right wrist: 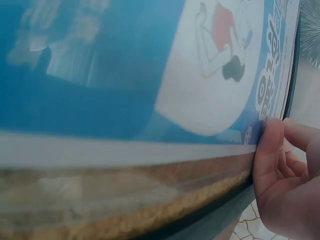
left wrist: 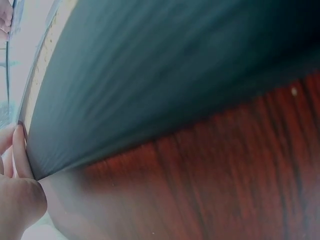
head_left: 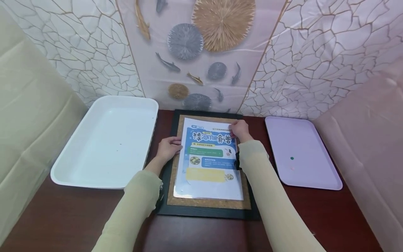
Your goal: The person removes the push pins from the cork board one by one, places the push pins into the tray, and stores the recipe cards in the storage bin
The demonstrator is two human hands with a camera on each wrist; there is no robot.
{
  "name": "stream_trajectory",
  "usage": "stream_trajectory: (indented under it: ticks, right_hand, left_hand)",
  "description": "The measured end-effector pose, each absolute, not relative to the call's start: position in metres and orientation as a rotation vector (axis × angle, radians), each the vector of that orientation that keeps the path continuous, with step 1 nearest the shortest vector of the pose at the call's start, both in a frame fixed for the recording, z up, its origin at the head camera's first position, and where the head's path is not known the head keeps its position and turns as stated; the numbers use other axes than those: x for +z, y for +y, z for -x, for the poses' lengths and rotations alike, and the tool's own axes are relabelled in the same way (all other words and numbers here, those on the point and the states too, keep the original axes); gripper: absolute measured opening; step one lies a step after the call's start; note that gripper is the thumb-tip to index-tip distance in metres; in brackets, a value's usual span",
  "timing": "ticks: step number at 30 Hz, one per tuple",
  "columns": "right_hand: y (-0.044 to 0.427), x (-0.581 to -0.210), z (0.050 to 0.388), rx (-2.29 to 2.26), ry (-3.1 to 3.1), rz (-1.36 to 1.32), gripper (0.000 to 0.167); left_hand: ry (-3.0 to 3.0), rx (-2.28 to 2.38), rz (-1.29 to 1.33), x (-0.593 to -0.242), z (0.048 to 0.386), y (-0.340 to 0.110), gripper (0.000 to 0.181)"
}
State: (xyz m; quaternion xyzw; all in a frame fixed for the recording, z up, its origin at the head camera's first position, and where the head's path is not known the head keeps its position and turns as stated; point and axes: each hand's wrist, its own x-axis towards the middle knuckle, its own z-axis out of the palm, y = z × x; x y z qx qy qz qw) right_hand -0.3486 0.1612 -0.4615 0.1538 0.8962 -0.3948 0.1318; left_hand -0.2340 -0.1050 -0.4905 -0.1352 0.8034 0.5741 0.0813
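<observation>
A laminated poster [head_left: 204, 190] with blue, green and yellow printing lies over a cork board [head_left: 209, 203] in a black frame [head_left: 204, 211]. In the head view my left hand [head_left: 168, 148] pinches the poster's left edge at about mid-height. The left wrist view shows the fingers of this hand [left wrist: 20, 170] at that edge, beside the frame. Near the poster's upper right corner, my right hand [head_left: 240, 131] pinches its edge between thumb and fingers. The same right hand [right wrist: 285, 175] appears in the right wrist view, where a strip of cork shows beside the clear plastic margin.
To the left stands a large white tray [head_left: 104, 143]. A flat lilac tray [head_left: 302, 150] lies at the right, with a small green dot [head_left: 292, 158] on it. Behind the dark red wooden table [head_left: 195, 234] hangs a patterned backdrop [head_left: 201, 84]; pale cloth covers both sides.
</observation>
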Motion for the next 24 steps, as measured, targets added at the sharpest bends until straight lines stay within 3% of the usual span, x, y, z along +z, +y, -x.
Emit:
stream_trajectory:
  ticks: [7, 24]
  right_hand:
    - [0.165, -0.456, 0.345, -1.044, 2.635, -0.401, 0.016]
    - [0.164, -0.454, 0.336, -1.031, 2.545, -0.17, 0.023]
  left_hand:
    - [2.419, 1.729, 0.377, -0.492, 0.236, -0.1, 0.039]
    - [2.43, 1.721, 0.401, -0.491, 0.234, -0.103, 0.039]
